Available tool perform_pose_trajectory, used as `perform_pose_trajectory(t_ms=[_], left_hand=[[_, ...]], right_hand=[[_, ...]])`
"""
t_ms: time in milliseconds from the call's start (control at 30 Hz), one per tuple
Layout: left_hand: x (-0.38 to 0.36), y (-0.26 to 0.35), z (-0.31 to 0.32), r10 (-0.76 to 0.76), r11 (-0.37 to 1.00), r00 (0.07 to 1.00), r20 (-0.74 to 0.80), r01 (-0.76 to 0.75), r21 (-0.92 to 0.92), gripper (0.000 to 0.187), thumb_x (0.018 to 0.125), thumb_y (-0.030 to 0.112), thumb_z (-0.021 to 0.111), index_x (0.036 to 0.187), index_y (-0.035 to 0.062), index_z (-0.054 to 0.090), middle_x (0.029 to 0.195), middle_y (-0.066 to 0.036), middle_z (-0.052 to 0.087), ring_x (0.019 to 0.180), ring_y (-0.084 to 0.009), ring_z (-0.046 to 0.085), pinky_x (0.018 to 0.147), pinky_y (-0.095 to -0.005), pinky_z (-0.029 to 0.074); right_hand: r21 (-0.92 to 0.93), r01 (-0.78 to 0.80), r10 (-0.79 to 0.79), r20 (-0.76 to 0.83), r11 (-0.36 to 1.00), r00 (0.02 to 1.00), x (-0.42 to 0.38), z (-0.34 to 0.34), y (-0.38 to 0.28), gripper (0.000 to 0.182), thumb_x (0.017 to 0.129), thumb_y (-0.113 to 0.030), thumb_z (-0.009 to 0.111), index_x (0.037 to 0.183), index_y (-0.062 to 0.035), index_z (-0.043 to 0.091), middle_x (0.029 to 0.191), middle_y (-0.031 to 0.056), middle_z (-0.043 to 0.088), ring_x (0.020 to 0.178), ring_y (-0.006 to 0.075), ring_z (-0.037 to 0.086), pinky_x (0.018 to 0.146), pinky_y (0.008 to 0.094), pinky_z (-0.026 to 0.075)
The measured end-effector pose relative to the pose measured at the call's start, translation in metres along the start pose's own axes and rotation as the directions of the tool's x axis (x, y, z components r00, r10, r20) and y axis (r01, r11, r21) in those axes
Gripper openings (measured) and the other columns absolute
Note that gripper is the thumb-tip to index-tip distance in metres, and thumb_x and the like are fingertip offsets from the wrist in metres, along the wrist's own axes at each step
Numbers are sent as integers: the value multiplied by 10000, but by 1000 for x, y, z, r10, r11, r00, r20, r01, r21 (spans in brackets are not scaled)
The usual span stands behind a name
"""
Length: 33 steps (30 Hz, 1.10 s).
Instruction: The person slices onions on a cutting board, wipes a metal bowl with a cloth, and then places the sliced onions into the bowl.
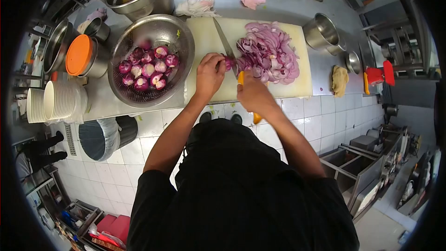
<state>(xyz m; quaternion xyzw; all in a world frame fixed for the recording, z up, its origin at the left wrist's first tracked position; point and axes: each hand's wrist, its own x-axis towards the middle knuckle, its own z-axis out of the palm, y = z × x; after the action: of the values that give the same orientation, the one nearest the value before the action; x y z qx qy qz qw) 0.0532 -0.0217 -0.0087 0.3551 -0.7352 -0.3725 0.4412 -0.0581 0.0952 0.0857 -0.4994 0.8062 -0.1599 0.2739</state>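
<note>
Both hands are working over a white cutting board [204, 37] on a steel counter, seen from above. Left hand [209, 72] is curling its fingers round a piece of red onion [228, 62], pinning it to the board. Right hand [253, 94] is gripping the yellow handle of a knife [226, 46], w/ the blade lying across the board & touching the onion piece. Just right of the blade, a pile of sliced red onion [269, 53] is covering approx. half the board. Left of the board, a metal colander [174, 30] is holding peeled whole red onions [146, 69]. An orange-lidded container [80, 55] & stacked white bowls [58, 100] are sitting further left.
</note>
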Motion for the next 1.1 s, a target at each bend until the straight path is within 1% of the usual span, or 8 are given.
perform_pose_trajectory(t_ms=[233,333,433,633,733,833,933,1100], left_hand=[[0,-3,0,51,998,999,13,-52,45,115,884,11,690,986,-43,700,1003,-138,693,760,-231,690,701,-308,557],[-2,-6,2,45,998,999,-1,-45,43,116,879,8,694,984,-42,697,1005,-137,693,763,-233,688,699,-311,556],[-1,-5,0,33,997,999,13,-33,66,113,879,9,694,981,-40,697,1001,-135,693,768,-235,689,707,-310,556],[0,2,0,-17,1000,1000,-11,17,4,98,850,41,678,909,-33,705,970,-156,697,881,-336,684,820,-390,551],[1,3,-1,-10,1000,1000,-7,10,11,100,848,33,679,917,-34,705,972,-155,696,879,-337,684,804,-391,553],[0,9,-3,-89,995,996,22,90,-35,104,846,25,683,928,-33,706,981,-153,697,876,-335,685,794,-387,555],[1,0,-1,-13,1000,1000,9,12,4,110,845,21,684,938,-33,706,987,-154,695,868,-332,686,793,-384,556],[-2,2,-1,-53,998,998,16,53,-21,110,845,28,683,935,-31,704,989,-154,695,862,-331,686,792,-384,556]], right_hand=[[-42,65,-68,-66,997,995,36,20,19,327,922,-132,547,1150,79,445,876,370,655,889,513,665,807,584,516],[35,-25,21,101,999,995,25,-21,4,342,925,-140,546,1156,91,445,875,377,656,870,505,673,783,578,525],[115,-179,143,263,977,954,1,-49,-24,326,959,-134,505,1180,99,448,794,299,662,529,366,667,539,457,554],[79,-50,45,54,996,998,4,12,5,314,948,-130,506,1167,88,450,803,285,668,542,351,674,522,461,538],[95,56,-47,-99,994,994,20,35,6,329,924,-111,527,1150,113,441,890,359,661,933,516,658,830,572,516],[36,51,-48,-82,998,995,38,24,8,309,929,-116,528,1133,103,454,874,359,657,867,504,675,788,562,530],[133,-66,50,119,989,992,31,-8,0,335,962,-157,515,1180,89,448,824,281,677,545,341,678,560,463,554],[122,-162,133,218,979,967,-11,-36,-27,343,969,-158,516,1184,99,446,820,286,676,533,348,672,559,461,557]])
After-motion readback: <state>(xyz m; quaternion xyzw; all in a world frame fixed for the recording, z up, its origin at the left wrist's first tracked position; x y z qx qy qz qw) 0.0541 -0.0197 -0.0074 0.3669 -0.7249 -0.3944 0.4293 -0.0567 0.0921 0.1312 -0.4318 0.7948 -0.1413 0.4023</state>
